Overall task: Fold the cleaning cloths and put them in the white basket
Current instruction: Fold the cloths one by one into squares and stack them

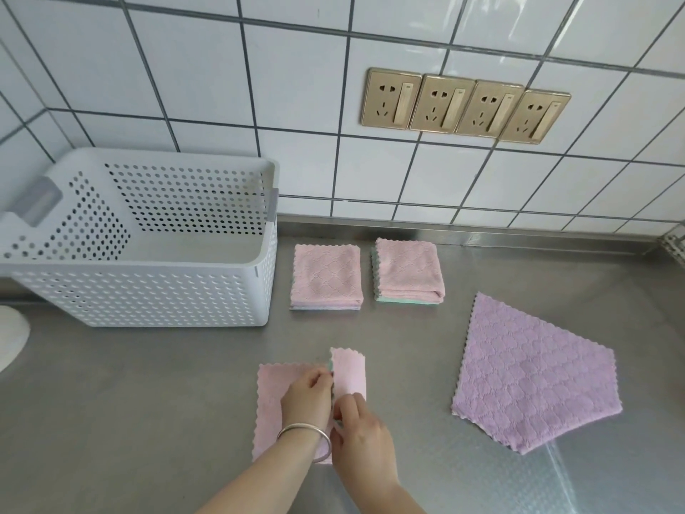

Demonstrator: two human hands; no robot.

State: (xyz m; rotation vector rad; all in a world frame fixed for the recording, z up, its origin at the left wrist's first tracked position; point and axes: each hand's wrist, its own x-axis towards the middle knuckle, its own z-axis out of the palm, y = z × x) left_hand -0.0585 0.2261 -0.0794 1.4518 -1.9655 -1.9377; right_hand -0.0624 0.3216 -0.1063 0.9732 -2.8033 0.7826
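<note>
We are over the steel worktop [148, 383], and both hands are on a pink cloth [272, 395] lying at about six o'clock in our view. Our left hand [307, 396], silver bangle [307, 437] on the wrist, presses down on the cloth with its fingers [319, 376] curled together at the fold line. Our right hand [361, 435] sits just beside it, fingers [346, 404] pinching the cloth's right edge, and that flap stands lifted, its scalloped end pointing toward twelve o'clock with a sliver of green backing showing along the fold.

Up at twelve o'clock, two folded pink cloths rest side by side near the wall: the left folded cloth [326, 278] just beside the basket, the right folded cloth [409, 270] with a green layer peeking out underneath. They sit close together but apart.

At three o'clock a purple cloth [530, 380] lies flat and unfolded, turned at an angle, well clear of our hands.

The white basket [141, 298] stands at ten o'clock, perforated walls, grey handles, open top; no cloth shows inside it. On the tiled wall at one o'clock runs a row of four gold sockets [465, 105].
</note>
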